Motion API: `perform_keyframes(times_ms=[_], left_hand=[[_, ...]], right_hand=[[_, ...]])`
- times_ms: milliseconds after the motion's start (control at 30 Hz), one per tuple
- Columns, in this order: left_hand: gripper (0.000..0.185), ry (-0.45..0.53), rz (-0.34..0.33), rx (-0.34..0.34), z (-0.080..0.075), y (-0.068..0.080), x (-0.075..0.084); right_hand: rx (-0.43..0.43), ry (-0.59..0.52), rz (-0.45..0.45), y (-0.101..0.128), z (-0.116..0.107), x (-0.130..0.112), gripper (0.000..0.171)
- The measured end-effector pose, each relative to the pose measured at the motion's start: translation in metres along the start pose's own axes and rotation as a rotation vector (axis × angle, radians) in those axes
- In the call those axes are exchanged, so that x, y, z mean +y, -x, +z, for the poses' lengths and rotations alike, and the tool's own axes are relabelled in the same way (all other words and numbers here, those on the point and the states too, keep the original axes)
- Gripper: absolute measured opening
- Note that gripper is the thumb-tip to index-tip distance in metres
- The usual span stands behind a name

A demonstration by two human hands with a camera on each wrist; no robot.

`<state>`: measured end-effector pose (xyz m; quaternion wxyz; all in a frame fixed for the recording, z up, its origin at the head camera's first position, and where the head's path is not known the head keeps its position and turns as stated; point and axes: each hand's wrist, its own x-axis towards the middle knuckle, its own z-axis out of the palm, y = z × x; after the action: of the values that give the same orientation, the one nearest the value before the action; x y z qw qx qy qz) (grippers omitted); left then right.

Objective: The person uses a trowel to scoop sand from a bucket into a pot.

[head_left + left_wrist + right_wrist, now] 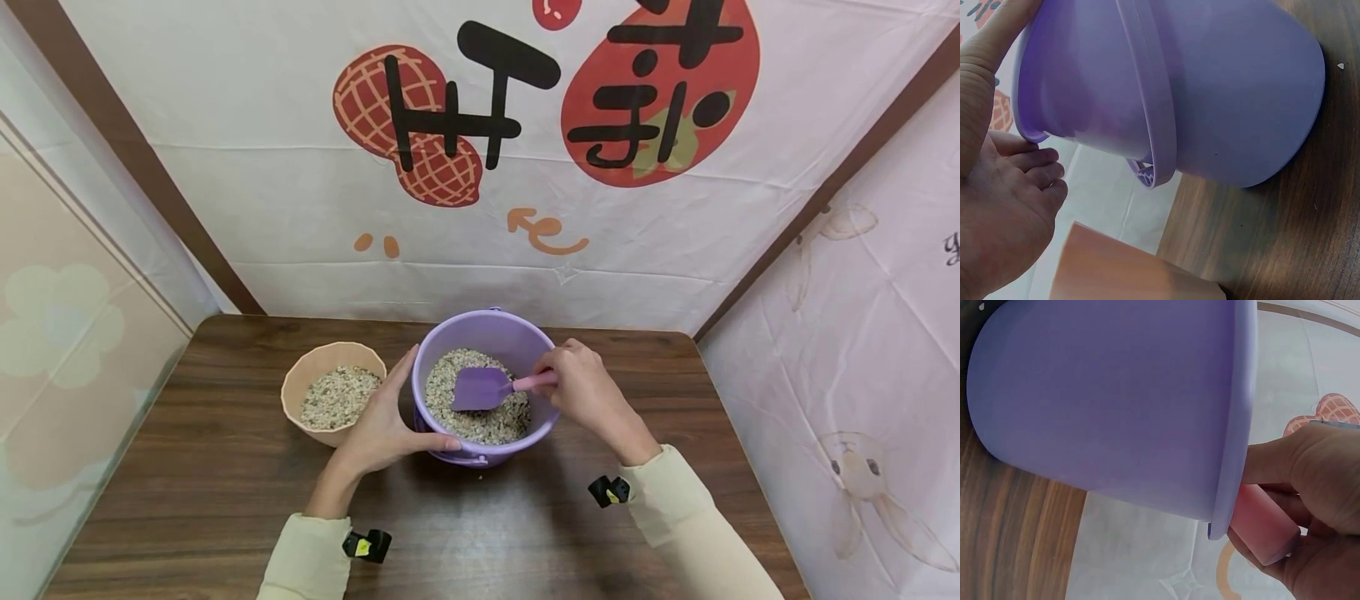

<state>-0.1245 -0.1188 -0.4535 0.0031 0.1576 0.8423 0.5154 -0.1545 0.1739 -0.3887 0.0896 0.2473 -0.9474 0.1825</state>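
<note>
A purple bucket stands on the table, with pale speckled granules inside. My right hand grips the pink handle of a toy shovel at the bucket's right rim. The shovel's purple blade lies over the granules; whether any sit on it I cannot tell. With fairly straight fingers, my left hand steadies the bucket from the left, its thumb across the front rim. The bucket's handle hangs down its outer side. Left of that hand is a peach bowl holding similar granules.
The brown wooden table ends at a printed cloth backdrop just behind the bucket. More cloth walls rise on both sides. A tiny pale granule lies on the tabletop near the bucket's base.
</note>
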Motion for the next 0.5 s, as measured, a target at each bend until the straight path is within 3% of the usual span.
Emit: perform_keyframes(times_ms=[167,300,400,500], left_hand=[[0.139,-0.009,0.006,-0.003,0.000,-0.001,0.000],[0.139,-0.037,-0.004,-0.021,-0.006,0.000,0.003],[0.129,-0.071,-0.008,-0.029,-0.022,-0.003,0.005],[0.109,-0.154,0.009,-0.011,-0.045,-0.009,0.006]], right_hand=[[0.033,0.004,-0.009,0.004,0.000,0.004,0.018],[0.142,-0.077,0.009,0.012,-0.006,0.010,0.027],[0.262,-0.141,0.037,0.018,-0.013,0.022,0.027],[0.347,-0.137,0.077,0.022,-0.018,0.040,0.024]])
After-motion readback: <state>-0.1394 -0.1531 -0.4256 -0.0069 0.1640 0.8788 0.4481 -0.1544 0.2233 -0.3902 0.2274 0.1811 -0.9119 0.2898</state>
